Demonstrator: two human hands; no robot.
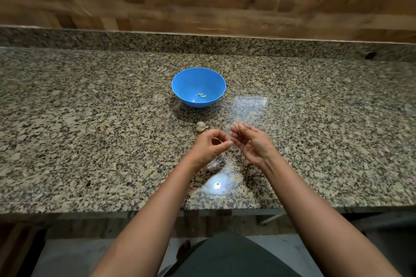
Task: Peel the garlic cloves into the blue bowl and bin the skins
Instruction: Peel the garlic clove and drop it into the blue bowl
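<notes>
Head view shows both hands raised just above the counter (90,108), near its front edge and almost touching each other. The right hand (252,141) pinches a clove (236,126) between thumb and fingertips, its tip pointing away. The left hand (210,145) is curled, thumb and forefinger nipped on what looks like a thin strip of skin (218,140), though it is too small to be sure. The bowl (195,78) sits farther back, slightly left, with a few peeled cloves (202,95) at its bottom. A lump of unpeeled garlic (201,126) lies between bowl and hands. The clove is likely light, firm and slick once bare, so it wants a hold on its flat sides. The skin is papery, tears easily and is best caught at a loose edge. No bin is in view.
</notes>
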